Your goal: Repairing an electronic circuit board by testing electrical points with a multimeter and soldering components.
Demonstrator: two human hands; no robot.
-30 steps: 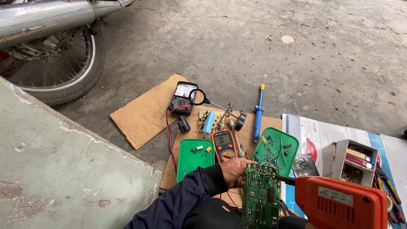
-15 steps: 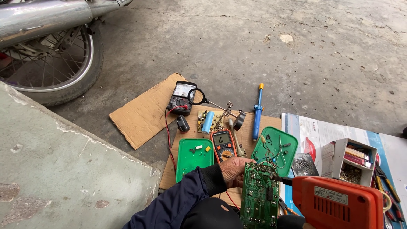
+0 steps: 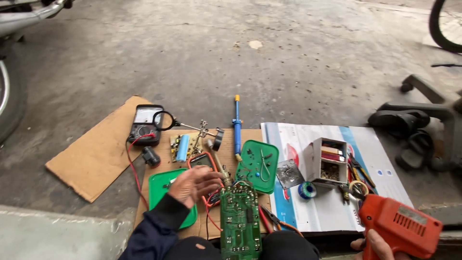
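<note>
While the right hand (image 3: 378, 245) is wrapped around the grip of an orange soldering gun (image 3: 399, 228) at the frame's four o'clock corner, the left hand (image 3: 195, 184) hovers with fingers spread, pinching nothing. Just at its three o'clock lies a green circuit board (image 3: 240, 222), apparently on the person's lap. At twelve o'clock from the board sit an orange multimeter (image 3: 204, 161) and a green tray (image 3: 257, 166). Further out at eleven o'clock rests a black meter (image 3: 144, 124) on cardboard (image 3: 98, 156).

The right hand (image 3: 373, 244) gripping the orange soldering gun (image 3: 399, 230) is running off the bottom edge. The green circuit board (image 3: 240, 222) is hiding its lower end there too, and the wheel (image 3: 445, 24) is being cut off at top right.
</note>
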